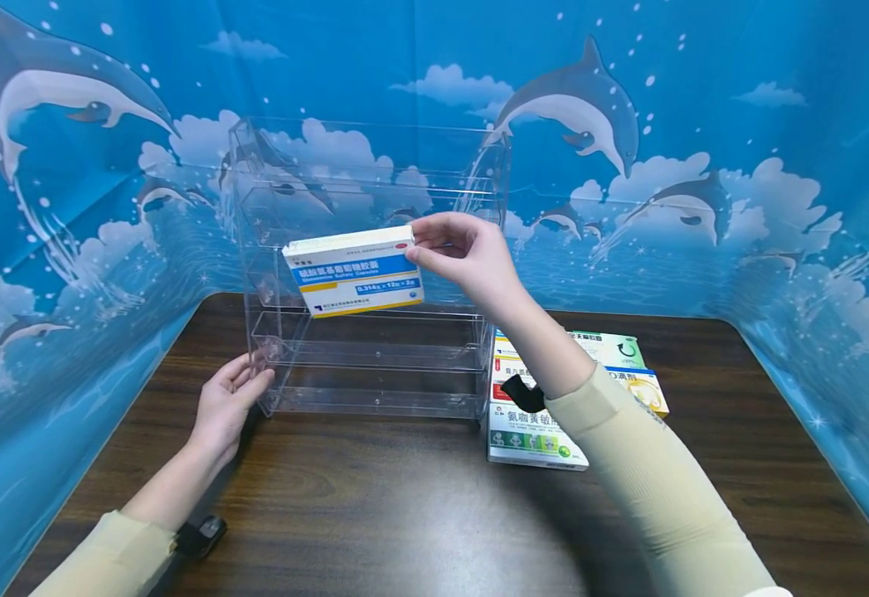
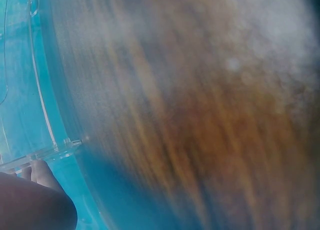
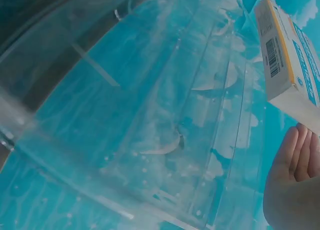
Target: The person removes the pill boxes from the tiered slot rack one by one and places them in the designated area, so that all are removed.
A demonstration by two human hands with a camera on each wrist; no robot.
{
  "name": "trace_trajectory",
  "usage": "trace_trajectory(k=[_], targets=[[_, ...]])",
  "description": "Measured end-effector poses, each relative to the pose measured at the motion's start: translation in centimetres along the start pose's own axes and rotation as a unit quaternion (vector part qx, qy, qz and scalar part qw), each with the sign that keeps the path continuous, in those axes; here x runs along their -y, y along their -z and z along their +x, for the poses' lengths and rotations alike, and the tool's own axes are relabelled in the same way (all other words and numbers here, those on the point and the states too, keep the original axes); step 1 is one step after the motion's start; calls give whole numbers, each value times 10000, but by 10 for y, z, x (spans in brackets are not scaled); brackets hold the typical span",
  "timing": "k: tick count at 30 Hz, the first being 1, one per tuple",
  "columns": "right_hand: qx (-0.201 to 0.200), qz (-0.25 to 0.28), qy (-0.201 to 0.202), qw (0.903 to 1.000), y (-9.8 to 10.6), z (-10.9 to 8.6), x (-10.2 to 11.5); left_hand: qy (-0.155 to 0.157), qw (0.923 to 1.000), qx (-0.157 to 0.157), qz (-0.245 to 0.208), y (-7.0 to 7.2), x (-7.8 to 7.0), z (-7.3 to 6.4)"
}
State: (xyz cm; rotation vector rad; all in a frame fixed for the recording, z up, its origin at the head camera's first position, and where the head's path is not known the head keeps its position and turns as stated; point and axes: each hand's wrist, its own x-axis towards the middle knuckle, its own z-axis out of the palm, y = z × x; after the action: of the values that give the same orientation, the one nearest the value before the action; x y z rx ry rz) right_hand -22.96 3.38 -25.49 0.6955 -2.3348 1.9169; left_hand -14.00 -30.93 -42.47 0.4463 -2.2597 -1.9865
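Note:
My right hand (image 1: 472,257) pinches one end of a white, blue and yellow medicine box (image 1: 356,278) between thumb and fingers. The box is held slightly tilted in front of the middle tiers of a clear acrylic rack (image 1: 378,404). In the right wrist view, the barcoded end of the medicine box (image 3: 274,54) shows above my fingers. Down at the rack's lower left side, my left hand (image 1: 225,402) grips the side panel with thumb and fingers. The left wrist view shows the panel edge (image 2: 42,155) at my fingertips; the rest there is blurred.
Right of the rack, several medicine boxes lie on the dark wooden table (image 1: 375,497), among them a white and green box (image 1: 535,439) and a green box (image 1: 614,348). My right forearm partly covers them. A blue dolphin-print curtain (image 1: 419,50) surrounds the table at the back and sides.

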Motion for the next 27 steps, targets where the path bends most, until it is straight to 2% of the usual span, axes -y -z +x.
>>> trace_trajectory(k=[11,18,22,27], targets=[[31,-381,-452,9982,35,-53,-26,-33,10000,60,-5,-2,1,1],[-285,-551,-560,9965,68,-88,-36,-85,9997,62,-216,-3,1,2],[-520,-635,-762,9937,84,-106,-39,-164,9989,99,-436,-2,3,1],[-729,-875,-1081,9876,98,-126,-43,-66,9996,46,-288,1,4,2]])
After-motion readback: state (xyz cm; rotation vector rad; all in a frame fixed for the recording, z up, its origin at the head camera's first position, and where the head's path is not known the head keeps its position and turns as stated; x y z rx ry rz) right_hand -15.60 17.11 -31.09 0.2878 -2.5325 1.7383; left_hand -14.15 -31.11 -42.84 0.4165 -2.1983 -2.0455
